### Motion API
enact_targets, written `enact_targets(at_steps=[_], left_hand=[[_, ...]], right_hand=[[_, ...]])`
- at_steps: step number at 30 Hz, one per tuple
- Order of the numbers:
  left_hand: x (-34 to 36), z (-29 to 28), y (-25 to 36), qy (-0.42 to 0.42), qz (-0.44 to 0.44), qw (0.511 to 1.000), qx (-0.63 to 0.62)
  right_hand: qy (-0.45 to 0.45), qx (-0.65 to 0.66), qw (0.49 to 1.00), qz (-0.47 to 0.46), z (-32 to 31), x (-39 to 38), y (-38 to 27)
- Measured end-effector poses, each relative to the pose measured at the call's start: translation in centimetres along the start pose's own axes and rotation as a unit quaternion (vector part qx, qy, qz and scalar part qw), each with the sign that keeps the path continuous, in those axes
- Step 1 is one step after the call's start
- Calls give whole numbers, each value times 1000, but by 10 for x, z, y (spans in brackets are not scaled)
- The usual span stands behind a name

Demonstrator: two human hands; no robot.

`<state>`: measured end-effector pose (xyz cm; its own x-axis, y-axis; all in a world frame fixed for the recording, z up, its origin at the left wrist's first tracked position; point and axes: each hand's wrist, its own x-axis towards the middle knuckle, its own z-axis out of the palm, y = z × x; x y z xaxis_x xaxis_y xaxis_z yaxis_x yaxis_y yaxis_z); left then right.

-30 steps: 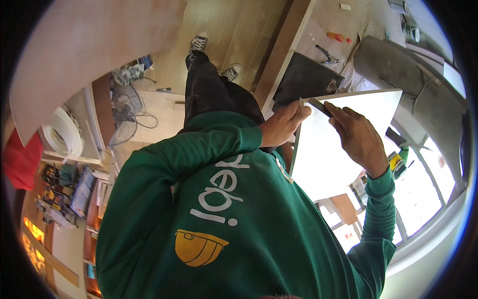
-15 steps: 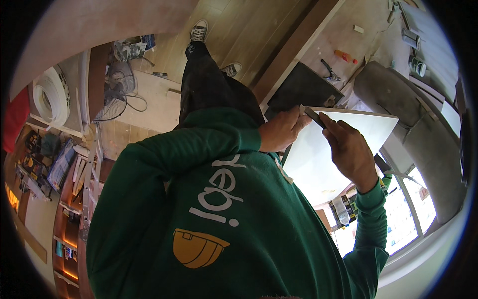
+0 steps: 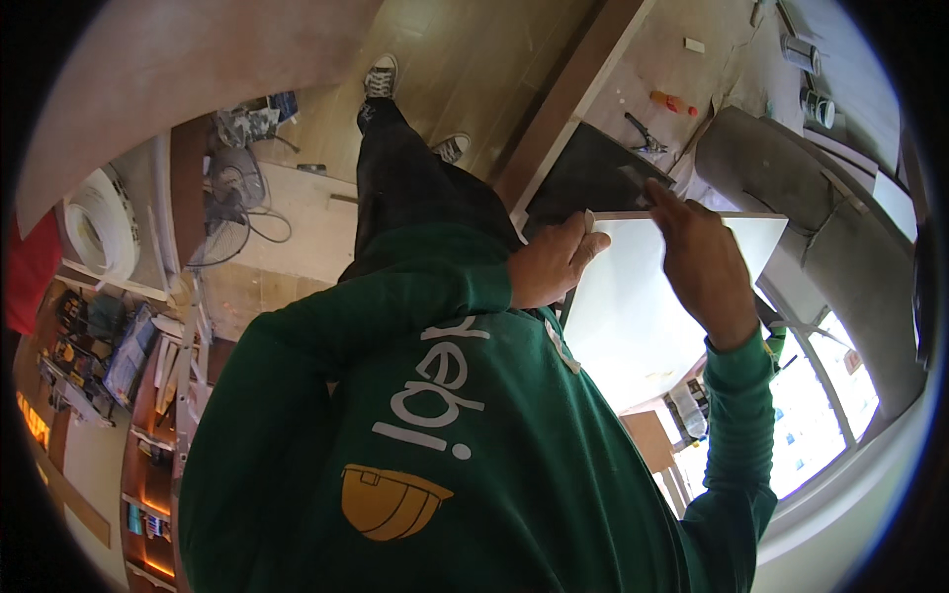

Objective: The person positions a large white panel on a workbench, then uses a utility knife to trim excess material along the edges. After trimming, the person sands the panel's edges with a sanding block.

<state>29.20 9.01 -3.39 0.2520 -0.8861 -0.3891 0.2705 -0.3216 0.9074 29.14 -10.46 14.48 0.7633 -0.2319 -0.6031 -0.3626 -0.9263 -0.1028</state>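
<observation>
A white panel with a thin brown edge stands tilted in front of me. My left hand is closed around its near corner, thumb over the white face. Above the panel's top edge, my right hand is closed on a flat, dark, blade-like tool. Motion smears the tool, so I cannot tell whether it is a file or a knife. The fingers of this hand are near the edge and hide the tool's grip end.
Beyond the panel, a black board, pliers and an orange bottle lie on a surface. A large grey roll rests at the right. At the left are a fan and a white coil of banding.
My right hand has moved right and slightly up along the panel's edge with the tool, away from my left hand. The left hand keeps its hold on the corner.
</observation>
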Motion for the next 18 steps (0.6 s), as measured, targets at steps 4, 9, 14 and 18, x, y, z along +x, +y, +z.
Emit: enact_targets(at_steps=[4, 9, 14, 18], left_hand=[[-13, 0, 7, 25, 13, 998, -62], [-12, -6, 6, -63, -27, 979, -190], [-11, -11, 10, -55, -13, 986, -157], [-13, -15, 20, -42, -27, 987, -154]], right_hand=[[-54, 34, 998, 13, -15, -24, -1], [-145, 48, 988, 21, -24, -32, -19], [-132, 74, 988, 28, -22, -33, -36], [-122, 55, 990, 37, -18, -34, -41]])
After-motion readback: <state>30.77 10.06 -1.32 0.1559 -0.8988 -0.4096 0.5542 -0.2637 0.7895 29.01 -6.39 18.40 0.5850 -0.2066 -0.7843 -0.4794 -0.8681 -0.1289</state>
